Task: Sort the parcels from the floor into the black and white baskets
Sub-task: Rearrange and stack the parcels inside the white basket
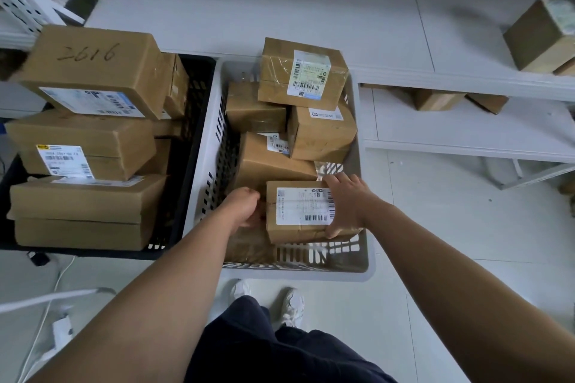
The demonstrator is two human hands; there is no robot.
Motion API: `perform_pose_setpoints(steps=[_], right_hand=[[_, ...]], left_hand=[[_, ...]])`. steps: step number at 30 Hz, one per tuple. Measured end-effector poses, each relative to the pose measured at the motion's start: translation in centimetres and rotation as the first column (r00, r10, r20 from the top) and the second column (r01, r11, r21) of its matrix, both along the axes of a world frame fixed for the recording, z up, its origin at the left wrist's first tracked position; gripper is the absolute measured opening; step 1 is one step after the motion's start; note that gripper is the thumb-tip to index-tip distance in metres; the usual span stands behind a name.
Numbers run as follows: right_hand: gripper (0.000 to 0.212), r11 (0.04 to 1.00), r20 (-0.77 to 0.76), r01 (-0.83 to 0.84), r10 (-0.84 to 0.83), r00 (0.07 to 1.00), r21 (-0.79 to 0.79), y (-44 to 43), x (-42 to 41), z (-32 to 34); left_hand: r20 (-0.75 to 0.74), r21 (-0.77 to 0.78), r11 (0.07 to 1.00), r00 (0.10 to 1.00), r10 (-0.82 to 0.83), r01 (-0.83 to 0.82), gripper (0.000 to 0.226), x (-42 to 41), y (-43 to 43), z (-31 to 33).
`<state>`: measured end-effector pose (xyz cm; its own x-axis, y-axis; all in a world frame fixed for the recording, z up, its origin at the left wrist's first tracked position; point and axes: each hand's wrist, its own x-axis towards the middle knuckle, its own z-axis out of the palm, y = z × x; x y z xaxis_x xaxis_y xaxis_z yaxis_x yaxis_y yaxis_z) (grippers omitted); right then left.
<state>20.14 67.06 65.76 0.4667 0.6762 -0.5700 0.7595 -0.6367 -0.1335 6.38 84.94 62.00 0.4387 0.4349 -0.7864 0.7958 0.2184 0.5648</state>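
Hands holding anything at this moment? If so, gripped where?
Both hands hold one parcel low in the white basket. The left hand grips its left end and the right hand clasps its right end.

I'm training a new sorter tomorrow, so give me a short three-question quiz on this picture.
1. Multiple choice: of the black basket and the white basket, which contains the labelled parcel gripped by the left hand and the right hand? A) black B) white
2. True or false: the box marked 2616 tops the pile in the white basket.
3. Fill in: the gripped parcel's shipping label faces ___.

Key: 1 B. 2 False: it tops the pile in the black basket. 3 up.
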Motion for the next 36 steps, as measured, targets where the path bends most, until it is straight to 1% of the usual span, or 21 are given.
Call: perform_pose_setpoints(steps=[3,6,9,11,15,19,23,26,29,30,32,33,36], right_hand=[[0.123,1.0,0.019,-0.028,0.028,0.999,0.009,0.3,-0.2,0.3],[0.124,0.996,0.01,0.011,-0.011,1.0,0.084,0.7,0.4,1.3],[0.121,0.988,0.016,0.052,-0.055,0.998,0.148,0.7,1.3,2.6],[0.122,0.987,0.025,0.055,-0.059,0.998,0.152,0.5,1.2,3.1],[0.12,0.977,0.039,0.087,-0.097,0.995,0.195,-0.2,1.0,3.6],[0.119,0.949,0.059,0.117,-0.14,0.988,0.294,-0.6,1.5,5.2],[0.117,0.902,0.089,0.13,-0.181,0.979,0.411,-0.5,1.3,6.0],[0.117,0.851,0.068,0.175,-0.238,0.969,0.495,-0.2,1.0,6.0],[0.117,0.843,0.05,0.193,-0.251,0.967,0.501,0.3,0.9,5.5],[0.117,0.85,0.058,0.188,-0.247,0.967,0.492,0.6,0.9,5.2],[0.117,0.854,0.055,0.192,-0.248,0.967,0.483,1.0,1.1,4.4],[0.117,0.851,0.04,0.202,-0.252,0.967,0.486,1.1,1.3,4.1],[0.12,0.834,-0.005,0.219,-0.251,0.968,0.506,1.2,1.8,3.1]], left_hand=[[-0.093,0.135,0.98,0.987,-0.134,0.146,0.026,-0.9,0.5,-0.6],[-0.175,0.244,0.933,0.958,-0.227,0.265,0.018,-1.6,0.7,-0.5],[-0.215,0.283,0.887,0.925,-0.312,0.365,0.028,-1.8,0.4,-0.3],[-0.217,0.303,0.87,0.917,-0.335,0.389,0.029,-1.8,0.0,0.2],[-0.211,0.321,0.861,0.916,-0.343,0.396,0.02,-1.8,-0.2,0.6],[-0.16,0.304,0.907,0.954,-0.254,0.292,0.046,-1.9,0.1,1.0],[-0.114,0.29,0.924,0.967,-0.226,0.25,0.052,-2.0,-0.3,1.5],[-0.103,0.27,0.933,0.971,-0.217,0.237,0.054,-2.2,-0.3,1.4],[-0.128,0.257,0.922,0.956,-0.264,0.289,0.054,-2.4,-0.4,1.0],[-0.133,0.249,0.919,0.951,-0.279,0.304,0.049,-2.4,-0.5,0.7],[-0.137,0.24,0.907,0.937,-0.321,0.346,0.031,-2.4,-0.9,0.2],[-0.163,0.247,0.888,0.92,-0.355,0.387,0.031,-2.3,-1.2,-0.2],[-0.312,0.297,0.828,0.868,-0.388,0.476,0.053,-1.6,-1.9,-1.8]])
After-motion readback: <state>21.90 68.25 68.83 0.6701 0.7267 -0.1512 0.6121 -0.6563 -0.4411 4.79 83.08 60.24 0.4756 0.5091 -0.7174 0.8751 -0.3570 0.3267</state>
